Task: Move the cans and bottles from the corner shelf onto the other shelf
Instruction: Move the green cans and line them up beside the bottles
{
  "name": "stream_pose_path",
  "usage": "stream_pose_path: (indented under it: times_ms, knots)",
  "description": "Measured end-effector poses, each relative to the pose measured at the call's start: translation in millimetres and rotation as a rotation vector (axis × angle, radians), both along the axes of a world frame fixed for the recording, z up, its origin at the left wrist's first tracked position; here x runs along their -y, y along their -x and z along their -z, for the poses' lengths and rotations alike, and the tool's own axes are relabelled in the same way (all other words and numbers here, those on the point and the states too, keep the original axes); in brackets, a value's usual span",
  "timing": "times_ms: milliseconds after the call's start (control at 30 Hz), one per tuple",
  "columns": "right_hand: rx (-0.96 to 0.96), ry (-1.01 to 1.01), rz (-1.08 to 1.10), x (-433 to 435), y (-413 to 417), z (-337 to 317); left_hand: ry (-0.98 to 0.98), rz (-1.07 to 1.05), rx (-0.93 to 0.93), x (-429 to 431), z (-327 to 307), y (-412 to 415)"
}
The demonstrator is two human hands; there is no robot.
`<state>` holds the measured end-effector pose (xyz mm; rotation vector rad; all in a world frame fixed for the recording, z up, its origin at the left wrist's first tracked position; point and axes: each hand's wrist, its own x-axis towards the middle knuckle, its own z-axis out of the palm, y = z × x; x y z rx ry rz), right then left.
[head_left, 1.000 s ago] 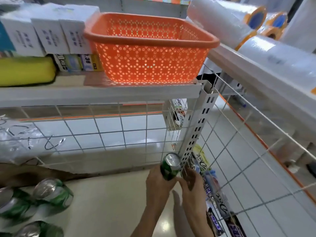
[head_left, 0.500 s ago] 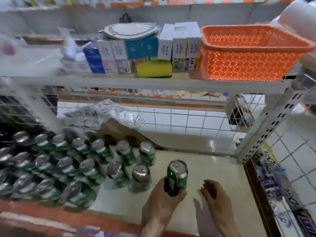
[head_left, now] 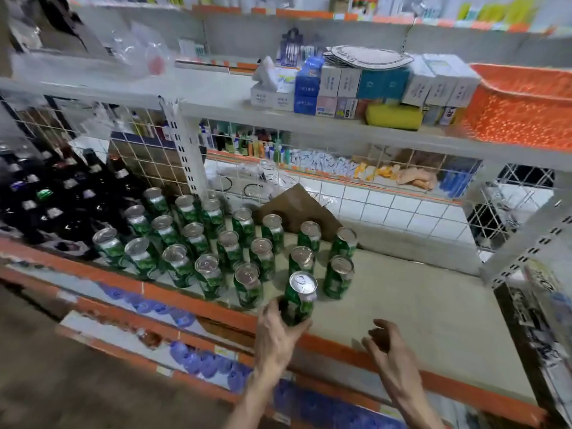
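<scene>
My left hand (head_left: 278, 332) grips a green can (head_left: 299, 300) upright, low over the front of the cream shelf (head_left: 418, 305), just right of the front row. Several green cans (head_left: 201, 243) with silver tops stand in rows on the shelf's left half. My right hand (head_left: 387, 345) hovers over the shelf's orange front edge (head_left: 340, 342) with loosely curled fingers, holding nothing. Dark bottles (head_left: 55, 193) crowd the bay at far left.
A wire grid (head_left: 387, 193) backs the shelf, with a brown cardboard piece (head_left: 297, 209) leaning against it. The shelf above carries small boxes (head_left: 356, 85) and an orange basket (head_left: 523, 113). A white upright post (head_left: 532, 243) closes the right end. Blue bottle caps (head_left: 201, 363) show on the lower shelf.
The view swung left from the corner post to the shelf of cans. My left hand carried the green can from the corner toward the rows. My right hand let go and pulled back.
</scene>
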<state>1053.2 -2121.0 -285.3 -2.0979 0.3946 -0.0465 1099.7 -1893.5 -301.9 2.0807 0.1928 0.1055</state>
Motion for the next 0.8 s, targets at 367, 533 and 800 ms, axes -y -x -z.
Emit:
stream_pose_path:
  times_ms: [367,533,800]
  knots:
    - [0.087,0.07,0.124,23.6,39.4,19.0,-0.22,-0.074,0.053,14.7,38.8,-34.6]
    - [0.111,0.048,0.101,27.6,42.0,26.1,-0.28,-0.092,0.092,15.3,59.2,-35.6]
    - [0.173,0.091,0.079,29.0,33.3,22.5,-0.206,-0.11,0.045,21.1,61.4,-35.0]
